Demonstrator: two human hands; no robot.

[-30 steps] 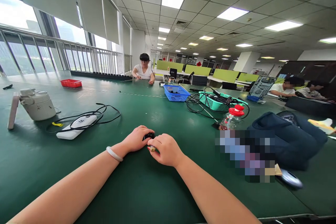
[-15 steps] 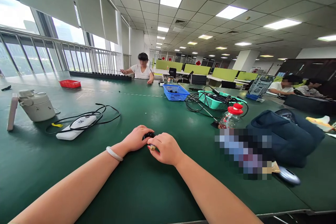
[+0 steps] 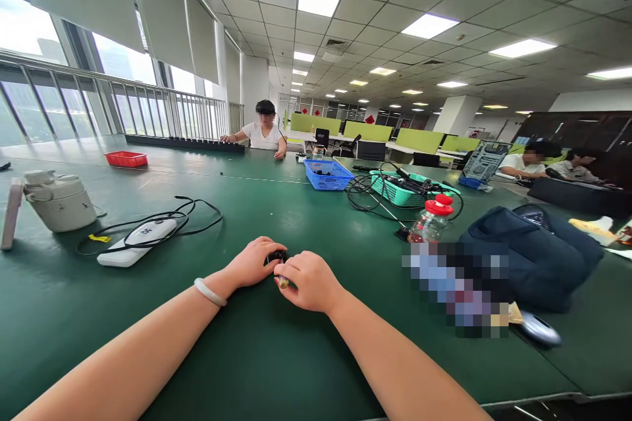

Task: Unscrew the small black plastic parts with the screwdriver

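Observation:
My left hand [image 3: 251, 262] rests low over the green table [image 3: 237, 355], its fingers closed around a small black object [image 3: 277, 255] whose kind I cannot make out. Right beside it, my right hand [image 3: 313, 281] is closed in a pinch on a small stubby thing with a rounded, gold-coloured end [image 3: 283, 282]. Most of that thing is hidden inside the fingers. Both hands meet at the black object, and fingers cover much of it.
To the left lie a white power bank [image 3: 143, 242] with a black cord and a white jug [image 3: 62, 200]. A blue basket [image 3: 328, 174], a green basket [image 3: 395, 192] of cables, a red-lidded jar [image 3: 429, 220] and a dark bag [image 3: 528, 256] stand ahead and right. A person sits across the table.
The view has shifted slightly, so the table things appear a little further left. Both hands keep nearly the same pose and grip.

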